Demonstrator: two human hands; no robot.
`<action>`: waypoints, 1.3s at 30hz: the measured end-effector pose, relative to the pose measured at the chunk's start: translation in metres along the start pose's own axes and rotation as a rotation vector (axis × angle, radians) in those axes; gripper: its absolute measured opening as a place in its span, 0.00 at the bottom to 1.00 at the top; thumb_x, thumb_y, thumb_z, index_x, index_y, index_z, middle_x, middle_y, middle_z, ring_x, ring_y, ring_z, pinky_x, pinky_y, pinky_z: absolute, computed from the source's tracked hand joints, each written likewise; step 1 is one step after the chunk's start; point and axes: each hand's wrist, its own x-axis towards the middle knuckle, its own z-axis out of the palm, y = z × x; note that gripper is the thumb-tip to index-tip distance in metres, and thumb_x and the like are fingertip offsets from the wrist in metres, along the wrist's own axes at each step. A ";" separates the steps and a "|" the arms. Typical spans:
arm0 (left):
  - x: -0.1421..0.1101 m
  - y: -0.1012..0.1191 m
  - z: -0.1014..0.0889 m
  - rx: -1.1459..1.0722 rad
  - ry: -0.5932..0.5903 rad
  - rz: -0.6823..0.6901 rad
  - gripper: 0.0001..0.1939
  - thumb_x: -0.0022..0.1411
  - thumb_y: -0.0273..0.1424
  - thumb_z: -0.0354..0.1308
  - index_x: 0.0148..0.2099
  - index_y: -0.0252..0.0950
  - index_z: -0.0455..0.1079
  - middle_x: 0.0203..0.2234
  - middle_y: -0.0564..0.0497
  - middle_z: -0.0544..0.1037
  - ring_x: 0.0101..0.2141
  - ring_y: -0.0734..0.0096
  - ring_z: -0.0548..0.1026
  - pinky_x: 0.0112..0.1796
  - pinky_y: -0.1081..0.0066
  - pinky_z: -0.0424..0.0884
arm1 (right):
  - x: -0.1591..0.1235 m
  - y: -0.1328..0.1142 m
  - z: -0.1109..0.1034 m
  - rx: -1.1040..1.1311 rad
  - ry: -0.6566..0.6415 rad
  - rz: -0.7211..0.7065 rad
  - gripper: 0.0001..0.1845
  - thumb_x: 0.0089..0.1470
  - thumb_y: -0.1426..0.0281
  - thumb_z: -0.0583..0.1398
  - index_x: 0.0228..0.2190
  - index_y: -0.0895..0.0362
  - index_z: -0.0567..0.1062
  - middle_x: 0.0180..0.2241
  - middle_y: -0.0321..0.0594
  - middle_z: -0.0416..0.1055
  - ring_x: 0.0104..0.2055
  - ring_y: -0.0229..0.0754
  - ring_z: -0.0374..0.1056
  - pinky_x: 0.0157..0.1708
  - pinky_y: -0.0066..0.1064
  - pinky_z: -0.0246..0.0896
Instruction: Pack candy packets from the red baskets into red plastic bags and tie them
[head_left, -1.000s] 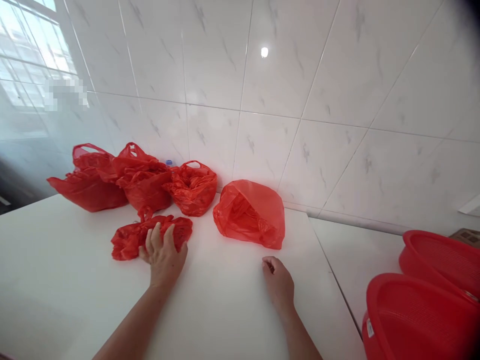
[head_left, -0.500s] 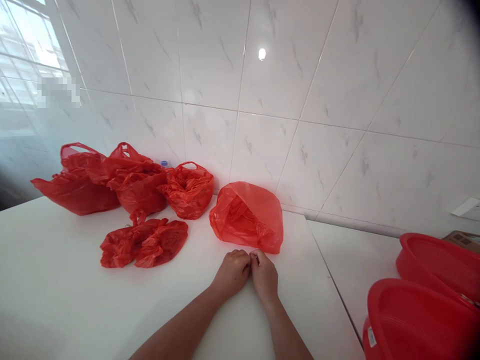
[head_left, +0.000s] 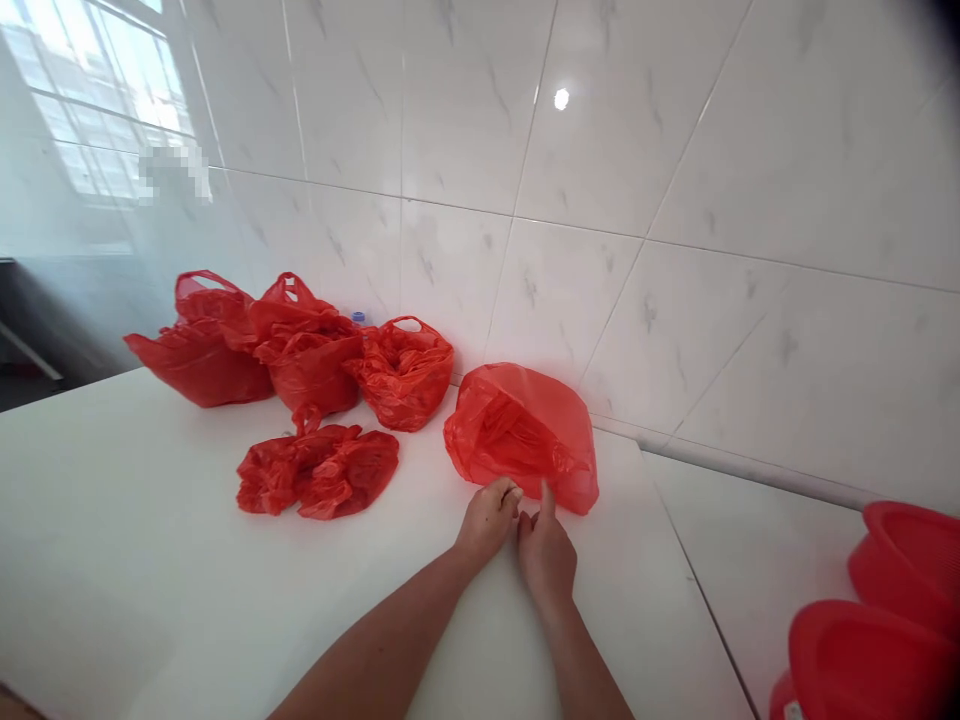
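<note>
My left hand [head_left: 489,520] and my right hand [head_left: 546,555] rest side by side on the white counter [head_left: 150,560], at the near edge of a puffy red plastic bag [head_left: 525,430]. The left hand's fingers are bent and pinch the bag's lower edge. On the right hand the forefinger is stretched out and touches the same edge, while the other fingers are curled under. A flatter crumpled red bag [head_left: 319,472] lies apart to the left of the hands.
Three more red bags [head_left: 300,345] stand in a row against the tiled wall at the back left, with a blue bottle cap [head_left: 358,318] showing behind them. Red plastic baskets [head_left: 870,655] are stacked at the lower right. A counter seam [head_left: 697,600] runs right of the hands.
My left hand left the crumpled bag and came over to join the right hand. Both hands then moved forward from the bare counter to the puffy bag's edge.
</note>
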 end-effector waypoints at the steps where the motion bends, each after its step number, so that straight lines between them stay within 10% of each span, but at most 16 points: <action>1: 0.003 0.002 0.000 -0.003 0.007 0.014 0.15 0.66 0.37 0.41 0.33 0.37 0.64 0.23 0.53 0.71 0.27 0.72 0.71 0.28 0.72 0.67 | 0.000 -0.001 -0.001 0.033 0.025 0.014 0.33 0.58 0.64 0.47 0.63 0.55 0.46 0.30 0.37 0.75 0.31 0.45 0.70 0.28 0.31 0.54; 8: 0.027 0.008 -0.001 0.161 0.204 0.319 0.13 0.62 0.30 0.50 0.50 0.37 0.64 0.56 0.42 0.61 0.58 0.58 0.60 0.54 0.56 0.63 | 0.003 -0.001 -0.002 0.285 0.129 0.053 0.37 0.56 0.66 0.50 0.64 0.56 0.43 0.31 0.34 0.74 0.34 0.43 0.70 0.31 0.31 0.58; 16: 0.065 -0.014 0.010 0.308 0.192 0.355 0.18 0.60 0.28 0.50 0.53 0.36 0.63 0.61 0.41 0.54 0.62 0.45 0.50 0.56 0.43 0.57 | 0.007 -0.001 0.003 0.369 0.198 0.012 0.35 0.52 0.72 0.52 0.62 0.60 0.52 0.30 0.37 0.75 0.35 0.44 0.71 0.37 0.33 0.60; 26: 0.077 -0.021 0.009 0.519 -0.001 -0.064 0.25 0.61 0.39 0.49 0.58 0.33 0.62 0.61 0.36 0.58 0.59 0.44 0.59 0.54 0.50 0.61 | 0.010 0.005 -0.002 0.413 0.192 0.025 0.21 0.53 0.75 0.52 0.49 0.52 0.69 0.35 0.36 0.75 0.38 0.42 0.71 0.41 0.35 0.64; 39: 0.050 0.001 0.004 0.306 0.123 0.383 0.23 0.64 0.37 0.44 0.59 0.37 0.60 0.56 0.44 0.67 0.56 0.58 0.64 0.56 0.56 0.62 | 0.011 0.004 -0.008 0.520 0.240 0.074 0.18 0.56 0.66 0.55 0.49 0.53 0.69 0.36 0.40 0.75 0.39 0.44 0.72 0.39 0.34 0.65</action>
